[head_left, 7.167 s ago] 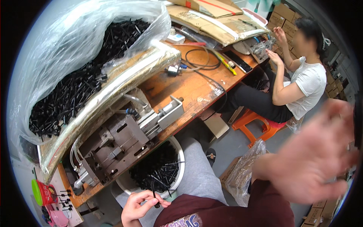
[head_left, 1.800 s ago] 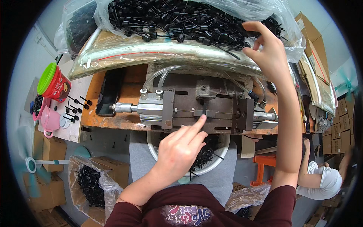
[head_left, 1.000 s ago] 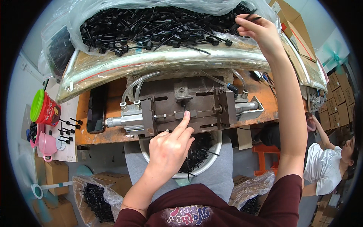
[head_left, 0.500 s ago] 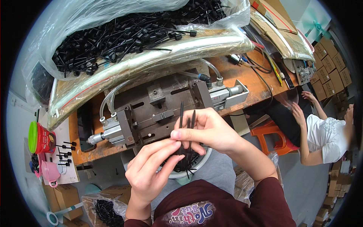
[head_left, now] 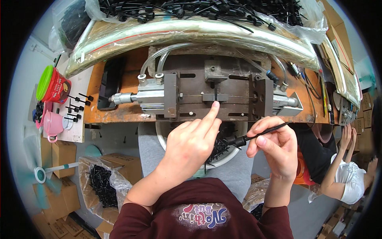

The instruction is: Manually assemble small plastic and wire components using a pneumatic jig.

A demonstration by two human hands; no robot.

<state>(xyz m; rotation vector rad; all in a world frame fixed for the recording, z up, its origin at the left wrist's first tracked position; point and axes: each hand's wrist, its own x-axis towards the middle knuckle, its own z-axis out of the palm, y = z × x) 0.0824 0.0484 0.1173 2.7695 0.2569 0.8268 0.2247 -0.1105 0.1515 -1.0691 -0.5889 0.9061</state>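
Observation:
My left hand (head_left: 195,137) reaches to the metal fixture (head_left: 232,63) with its index finger stretched out. That fingertip touches the near end of a thin black stem (head_left: 216,93), which lies across a small grey block (head_left: 224,97) in the middle of the fixture. No grip shows in this hand. My right hand (head_left: 278,149) pinches black stemmed caps (head_left: 240,142) between thumb and fingers, their thin stems pointing up to the right; how many is unclear. Beneath both hands, on my lap, a white basket (head_left: 162,139) contains more black stemmed caps.
Air cylinders (head_left: 150,97) with clear hoses (head_left: 149,59) flank the fixture on an orange-brown bench (head_left: 131,116). A plastic-wrapped heap of black stemmed caps (head_left: 181,14) lies behind. At left stand a red-green tub (head_left: 55,85) and pink cup (head_left: 53,123). Another person (head_left: 346,171) sits at right.
My hands have separated: the left went up to the fixture, the right drew aside to the right with stemmed caps. A black stem now lies on the block. The view has shifted too.

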